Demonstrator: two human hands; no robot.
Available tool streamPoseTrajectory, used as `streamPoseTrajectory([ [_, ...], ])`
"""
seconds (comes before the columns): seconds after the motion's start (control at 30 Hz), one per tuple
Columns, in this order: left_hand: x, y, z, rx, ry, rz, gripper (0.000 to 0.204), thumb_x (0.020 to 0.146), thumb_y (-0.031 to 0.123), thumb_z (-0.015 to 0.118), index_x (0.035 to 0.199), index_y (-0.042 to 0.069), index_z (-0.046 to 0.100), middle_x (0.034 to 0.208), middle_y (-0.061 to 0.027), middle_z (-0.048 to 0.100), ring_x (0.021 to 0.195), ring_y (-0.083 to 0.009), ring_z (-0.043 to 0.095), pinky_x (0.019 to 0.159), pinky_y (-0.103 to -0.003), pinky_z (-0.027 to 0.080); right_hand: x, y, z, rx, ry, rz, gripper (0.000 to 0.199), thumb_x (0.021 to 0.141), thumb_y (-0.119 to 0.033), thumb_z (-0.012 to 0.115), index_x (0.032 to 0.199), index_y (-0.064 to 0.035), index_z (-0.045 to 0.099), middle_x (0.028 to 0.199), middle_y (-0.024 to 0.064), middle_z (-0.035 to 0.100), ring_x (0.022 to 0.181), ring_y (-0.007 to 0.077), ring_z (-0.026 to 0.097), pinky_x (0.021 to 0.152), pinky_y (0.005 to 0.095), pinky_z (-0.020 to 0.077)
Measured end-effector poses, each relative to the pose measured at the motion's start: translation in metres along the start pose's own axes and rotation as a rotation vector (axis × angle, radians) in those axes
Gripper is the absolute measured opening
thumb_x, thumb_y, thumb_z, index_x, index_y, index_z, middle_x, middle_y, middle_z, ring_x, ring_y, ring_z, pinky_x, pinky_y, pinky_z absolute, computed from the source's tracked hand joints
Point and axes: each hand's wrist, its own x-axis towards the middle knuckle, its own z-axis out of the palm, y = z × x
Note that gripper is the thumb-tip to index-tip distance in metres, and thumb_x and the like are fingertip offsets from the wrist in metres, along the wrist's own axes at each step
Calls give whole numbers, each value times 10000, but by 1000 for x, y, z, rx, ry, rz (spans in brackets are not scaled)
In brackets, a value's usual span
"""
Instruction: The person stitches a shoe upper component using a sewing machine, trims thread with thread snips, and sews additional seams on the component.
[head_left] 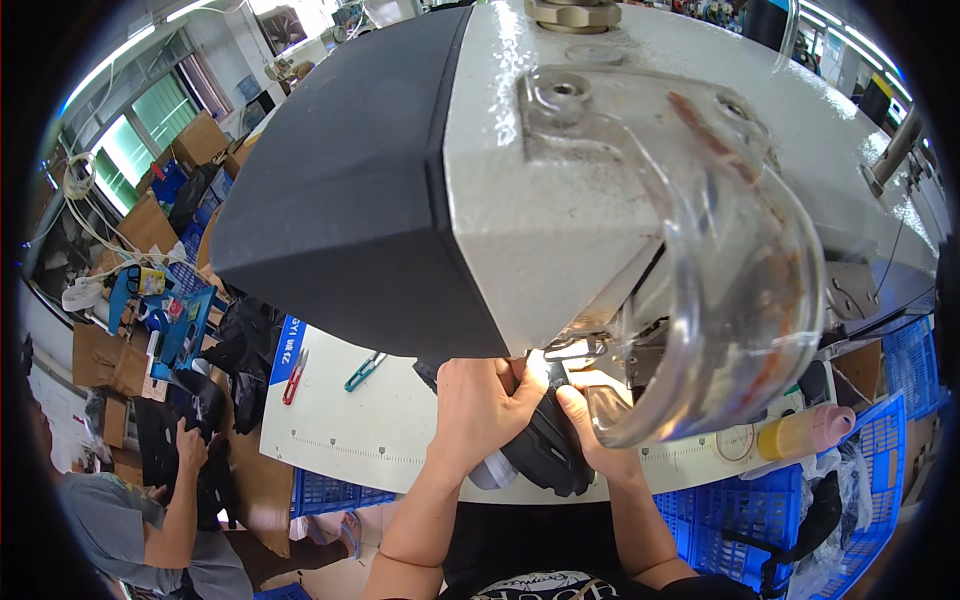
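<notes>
Big and close, a black and white machine sits at twelve o'clock. Under it, at six, the person's left hand curls onto a black piece at five o'clock; the right hand grasps its other side. Red snips lie at eight on the white table. Farther off at eight is someone in grey.

A black short-sleeved shirt with white front lettering leaves both forearms bare.
</notes>
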Motion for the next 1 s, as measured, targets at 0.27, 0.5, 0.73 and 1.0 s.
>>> streamPoseTrajectory([
  [0.27, 8, -20, 6, -103, 24, 60, 167, 706, 71, 696, 622, -2, 572, 500, -79, 527, 424, -225, 514, 469, -351, 399, -1, 1, 11, 96, 83, 102, 128, 919, -78, 629, 1011, 8, 651, 908, 57, 672, 819, 107, 597, 780, 263, 481],
  [0.5, 1, -10, -12, -44, 2, -24, 159, 694, 21, 721, 668, 4, 565, 539, -77, 512, 486, -229, 504, 487, -343, 396, -20, 13, -4, 354, 93, 229, 186, 946, -102, 599, 1074, 32, 623, 929, 103, 691, 816, 159, 640, 772, 297, 495],
  [0.73, -20, 12, 12, 121, 132, 196, 306, 698, 131, 787, 742, 56, 494, 652, -27, 513, 595, -177, 528, 522, -312, 428, -5, 32, -13, 299, -493, 544, 509, 997, -439, 468, 1194, 21, 560, 1035, 65, 630, 948, 143, 568, 824, 308, 480],
  [1.0, -19, 12, 12, 63, 89, 92, 280, 716, 94, 734, 776, 46, 465, 621, -40, 496, 541, -186, 507, 503, -326, 409, -28, -27, -23, 563, -415, 592, 429, 1032, -313, 414, 872, 34, 608, 682, 120, 657, 540, 149, 629, 450, 238, 487],
])
